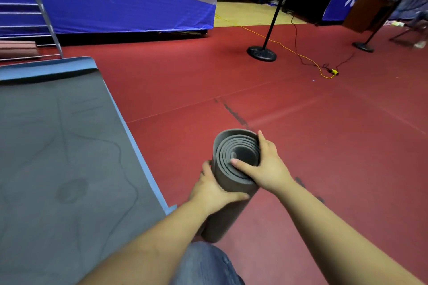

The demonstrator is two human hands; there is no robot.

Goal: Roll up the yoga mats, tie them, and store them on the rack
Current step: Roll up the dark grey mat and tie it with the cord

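Observation:
A rolled grey yoga mat (228,169) stands nearly upright on the red floor between my arms, its spiral end facing me. My left hand (213,188) grips the roll's side from the left, thumb across its front. My right hand (264,166) holds the top end, thumb pressed into the spiral and fingers round the right rim. A second grey mat with blue edging (62,146) lies unrolled flat on the floor at the left. A metal rack (39,14) stands at the far left, with a pinkish mat (17,50) on a low shelf.
Two black pole stands with round bases (261,53) (363,47) stand on the far floor, with yellow and black cables (324,71) trailing between them. Blue banners (129,7) wall off the back. My knee in jeans (206,264) is at the bottom.

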